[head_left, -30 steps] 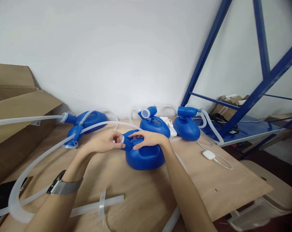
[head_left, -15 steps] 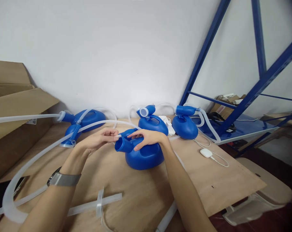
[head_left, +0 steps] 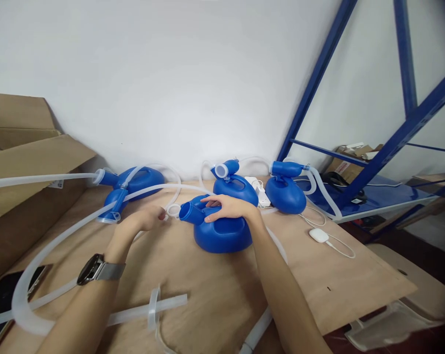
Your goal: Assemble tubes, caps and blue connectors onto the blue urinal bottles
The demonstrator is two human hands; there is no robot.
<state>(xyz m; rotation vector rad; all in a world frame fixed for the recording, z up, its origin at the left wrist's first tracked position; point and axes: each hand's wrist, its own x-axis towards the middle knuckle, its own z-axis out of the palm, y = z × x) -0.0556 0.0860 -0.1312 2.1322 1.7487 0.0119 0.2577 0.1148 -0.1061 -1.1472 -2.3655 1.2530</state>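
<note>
My right hand lies across the neck of a blue plastic bottle, with its fingers wrapped over the top of the bottle's angled spout. The open spout mouth faces left. My left hand is just left of that mouth and seems to pinch a translucent silicone ring, though its fingers are partly hidden. The ring stands a little apart from the spout. A long translucent tube arcs across the board under my left forearm.
Several blue bottles with tubing stand at the back of the wooden board. A flanged translucent tube piece lies near my left arm. A phone and cardboard box are left; blue metal shelving is right.
My left hand has drawn leftward from the spout, and the ring has moved with it, away from the spout mouth. The bottle's spout has swung slightly, and my right hand remains on the bottle.
</note>
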